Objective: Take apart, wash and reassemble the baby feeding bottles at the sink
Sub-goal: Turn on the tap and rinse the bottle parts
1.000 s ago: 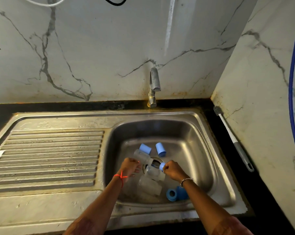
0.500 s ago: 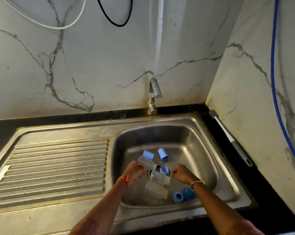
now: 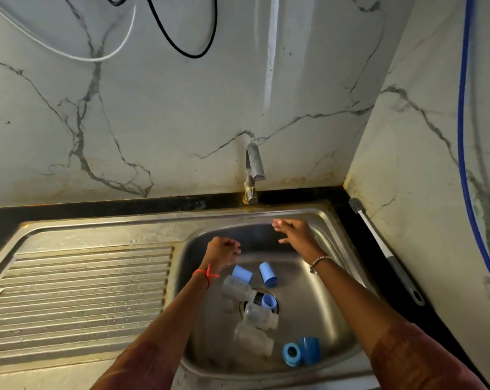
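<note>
Both my hands are up over the far part of the sink [image 3: 334,220], and neither one holds anything. My left hand [image 3: 222,250] hangs with its fingers loosely curled around nothing, a red thread [image 3: 207,274] tied at the wrist. My right hand [image 3: 293,232] is just to the right of it and a little farther from me. Its fingers are stretched out and relaxed, pointing toward the back rim, and there is a beaded bracelet [image 3: 320,261] on that wrist. The hands are near each other but apart.

The tap [image 3: 253,170] stands beyond the right hand, not touching it.

All the feeding parts lie below the hands and nearer to me, on the basin floor. Three clear bottles [image 3: 235,288] lie on their sides in a loose row that starts just under my left wrist and runs back toward me. Two light blue caps [image 3: 267,274] lie side by side between my wrists. Another blue piece [image 3: 269,301] sits over the drain [image 3: 259,291], touching the bottles; I cannot tell which part it is. Two darker blue rings [image 3: 291,353] lie together beside my right forearm, on its inner side.

Well off to the right of my right hand, a long brush [image 3: 379,243] lies on the black counter [image 3: 379,280] against the wall. The ribbed drainboard [image 3: 83,291] stretches away to the left of my left hand.
</note>
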